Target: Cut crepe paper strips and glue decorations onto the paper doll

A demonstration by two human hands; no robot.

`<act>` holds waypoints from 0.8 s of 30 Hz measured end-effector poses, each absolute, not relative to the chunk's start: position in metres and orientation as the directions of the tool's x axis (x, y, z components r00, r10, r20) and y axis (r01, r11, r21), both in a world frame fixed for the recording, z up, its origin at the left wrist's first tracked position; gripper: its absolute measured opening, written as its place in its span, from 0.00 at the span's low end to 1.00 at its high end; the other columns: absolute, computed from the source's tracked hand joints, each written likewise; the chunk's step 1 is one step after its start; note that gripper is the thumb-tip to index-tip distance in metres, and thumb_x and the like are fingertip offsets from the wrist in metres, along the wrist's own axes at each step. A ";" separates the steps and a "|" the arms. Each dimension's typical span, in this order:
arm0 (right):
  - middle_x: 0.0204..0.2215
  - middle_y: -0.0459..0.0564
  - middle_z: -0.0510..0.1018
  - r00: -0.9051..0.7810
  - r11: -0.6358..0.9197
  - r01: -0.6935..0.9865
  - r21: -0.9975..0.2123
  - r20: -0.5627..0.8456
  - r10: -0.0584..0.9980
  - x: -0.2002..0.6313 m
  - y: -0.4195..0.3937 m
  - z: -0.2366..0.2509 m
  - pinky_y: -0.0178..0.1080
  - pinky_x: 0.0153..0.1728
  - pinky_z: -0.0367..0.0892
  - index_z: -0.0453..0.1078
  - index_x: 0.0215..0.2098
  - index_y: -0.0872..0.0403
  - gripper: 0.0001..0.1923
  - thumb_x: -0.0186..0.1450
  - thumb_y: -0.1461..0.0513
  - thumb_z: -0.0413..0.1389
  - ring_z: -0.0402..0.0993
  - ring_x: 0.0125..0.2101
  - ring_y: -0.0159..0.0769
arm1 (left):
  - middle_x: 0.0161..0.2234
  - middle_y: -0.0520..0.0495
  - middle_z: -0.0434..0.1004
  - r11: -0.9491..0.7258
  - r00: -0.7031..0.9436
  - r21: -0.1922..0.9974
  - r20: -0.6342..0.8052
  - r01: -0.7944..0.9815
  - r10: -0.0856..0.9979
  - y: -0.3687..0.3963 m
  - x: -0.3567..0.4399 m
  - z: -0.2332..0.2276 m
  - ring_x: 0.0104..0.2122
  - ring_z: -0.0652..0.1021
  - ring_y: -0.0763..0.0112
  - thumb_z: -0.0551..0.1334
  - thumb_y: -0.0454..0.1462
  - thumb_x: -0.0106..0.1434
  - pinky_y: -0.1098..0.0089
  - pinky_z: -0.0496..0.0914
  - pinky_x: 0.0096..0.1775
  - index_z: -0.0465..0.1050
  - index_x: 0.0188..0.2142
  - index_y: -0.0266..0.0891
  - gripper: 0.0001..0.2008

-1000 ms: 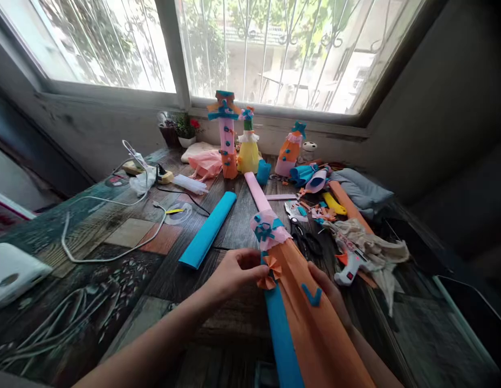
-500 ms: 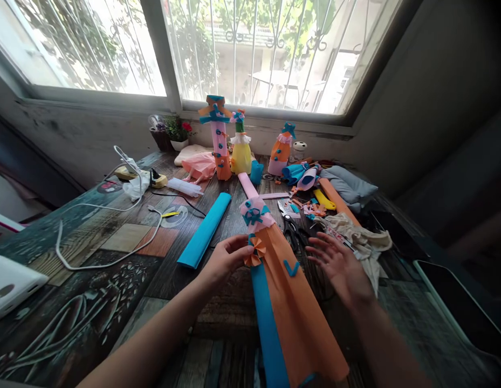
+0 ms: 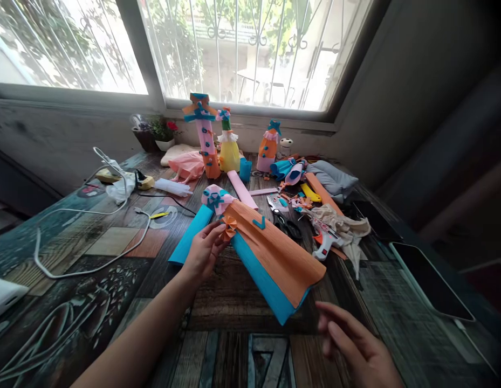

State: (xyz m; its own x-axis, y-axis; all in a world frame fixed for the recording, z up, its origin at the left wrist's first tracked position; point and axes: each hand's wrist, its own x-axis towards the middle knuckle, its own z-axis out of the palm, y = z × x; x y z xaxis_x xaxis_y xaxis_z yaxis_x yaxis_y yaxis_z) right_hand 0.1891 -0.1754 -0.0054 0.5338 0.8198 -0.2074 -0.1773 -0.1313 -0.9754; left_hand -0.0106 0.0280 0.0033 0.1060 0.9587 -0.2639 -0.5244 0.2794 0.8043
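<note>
My left hand (image 3: 202, 252) grips an orange and blue crepe-paper doll dress (image 3: 270, 258) near its waist, fingers on a small orange bow (image 3: 228, 227). The dress has a pink ruffled top with a blue bow (image 3: 215, 199) and lies tilted, skirt end toward me. My right hand (image 3: 357, 345) hovers low at the right, fingers spread, holding nothing, just apart from the skirt hem. A rolled blue crepe paper (image 3: 190, 237) lies under the dress top.
Finished paper-dressed bottles (image 3: 204, 134) stand by the window sill. Scissors (image 3: 286, 223), a white glue gun (image 3: 325, 245), paper scraps and cloth clutter the right. A white cable (image 3: 88, 213) loops at left. A dark tablet (image 3: 430, 280) lies at the right edge.
The dress has swung from pointing at me to lying tilted leftward on the table. My right hand let go and dropped back toward me. The view panned right.
</note>
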 end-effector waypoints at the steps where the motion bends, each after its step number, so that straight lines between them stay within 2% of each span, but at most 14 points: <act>1: 0.24 0.45 0.77 0.539 -0.113 -0.162 -0.980 -0.184 0.822 0.190 -0.170 -0.007 0.29 0.20 0.66 0.78 0.35 0.49 0.15 0.51 0.52 0.64 0.69 0.19 0.29 | 0.32 0.47 0.78 0.282 0.106 0.805 -0.266 -0.523 0.958 0.028 -0.010 0.003 0.27 0.78 0.74 0.66 0.30 0.50 0.77 0.73 0.29 0.72 0.38 0.32 0.13; 3: 0.24 0.45 0.78 0.556 -0.118 -0.151 -0.982 -0.183 0.811 0.193 -0.159 -0.012 0.30 0.22 0.68 0.77 0.37 0.50 0.17 0.50 0.53 0.65 0.69 0.20 0.30 | 0.31 0.47 0.78 0.284 0.109 0.807 -0.267 -0.518 0.958 0.028 -0.009 0.000 0.27 0.78 0.74 0.66 0.29 0.50 0.77 0.73 0.28 0.72 0.37 0.32 0.12; 8: 0.25 0.46 0.79 0.566 -0.115 -0.184 -0.976 -0.201 0.800 0.201 -0.147 -0.026 0.31 0.22 0.68 0.79 0.34 0.52 0.14 0.51 0.55 0.64 0.70 0.21 0.31 | 0.30 0.48 0.78 0.288 0.120 0.807 -0.265 -0.515 0.957 0.029 -0.008 -0.006 0.27 0.78 0.74 0.66 0.30 0.50 0.77 0.73 0.29 0.72 0.35 0.33 0.11; 10: 0.28 0.48 0.80 0.552 -0.091 -0.181 -0.979 -0.178 0.815 0.201 -0.147 -0.027 0.33 0.27 0.70 0.79 0.34 0.52 0.13 0.52 0.56 0.64 0.73 0.26 0.35 | 0.31 0.48 0.78 0.291 0.121 0.806 -0.268 -0.515 0.956 0.028 -0.009 -0.005 0.27 0.78 0.74 0.66 0.30 0.51 0.76 0.73 0.30 0.72 0.36 0.33 0.11; 13: 0.30 0.51 0.81 0.536 -0.135 -0.127 -0.983 -0.183 0.824 0.202 -0.149 -0.021 0.39 0.37 0.70 0.79 0.34 0.53 0.13 0.52 0.56 0.64 0.75 0.33 0.41 | 0.31 0.48 0.78 0.297 0.120 0.804 -0.275 -0.515 0.954 0.027 -0.009 -0.002 0.28 0.77 0.75 0.66 0.30 0.51 0.77 0.73 0.31 0.72 0.36 0.33 0.11; 16: 0.31 0.51 0.81 0.492 -0.172 -0.045 -0.984 -0.172 0.853 0.204 -0.149 -0.010 0.42 0.42 0.69 0.80 0.33 0.51 0.11 0.52 0.56 0.64 0.75 0.37 0.44 | 0.31 0.47 0.78 0.318 0.135 0.801 -0.290 -0.507 0.947 0.025 -0.008 0.002 0.28 0.78 0.74 0.65 0.29 0.51 0.76 0.72 0.30 0.72 0.37 0.32 0.11; 20: 0.41 0.50 0.80 0.413 -0.135 0.011 -0.991 -0.118 0.903 0.205 -0.150 0.000 0.42 0.49 0.64 0.79 0.35 0.49 0.11 0.54 0.56 0.63 0.71 0.46 0.46 | 0.31 0.46 0.79 0.344 0.154 0.793 -0.310 -0.503 0.938 0.026 -0.007 0.001 0.28 0.78 0.73 0.65 0.28 0.52 0.76 0.73 0.30 0.72 0.36 0.32 0.10; 22: 0.42 0.51 0.80 0.348 -0.138 -0.008 -0.990 -0.132 0.928 0.204 -0.151 0.003 0.44 0.51 0.63 0.79 0.37 0.49 0.11 0.56 0.57 0.62 0.71 0.47 0.46 | 0.31 0.47 0.79 0.354 0.160 0.787 -0.318 -0.505 0.935 0.027 -0.008 0.000 0.28 0.78 0.73 0.65 0.28 0.53 0.77 0.73 0.29 0.72 0.36 0.32 0.09; 24: 0.42 0.50 0.80 0.292 -0.132 -0.119 -0.984 -0.162 0.942 0.201 -0.151 0.004 0.44 0.52 0.61 0.76 0.42 0.47 0.13 0.58 0.57 0.60 0.72 0.47 0.44 | 0.31 0.47 0.78 0.364 0.173 0.781 -0.322 -0.507 0.931 0.028 -0.009 -0.002 0.28 0.78 0.74 0.64 0.28 0.53 0.77 0.73 0.29 0.72 0.36 0.32 0.09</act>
State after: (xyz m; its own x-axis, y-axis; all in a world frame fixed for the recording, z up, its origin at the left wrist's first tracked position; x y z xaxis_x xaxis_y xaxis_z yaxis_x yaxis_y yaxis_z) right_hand 0.2010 -0.1514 0.0042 0.2924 0.9425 -0.1618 -0.1187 -0.1322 -0.9841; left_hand -0.0088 0.0280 -0.0017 0.1729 0.9309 -0.3219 -0.5074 0.3643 0.7809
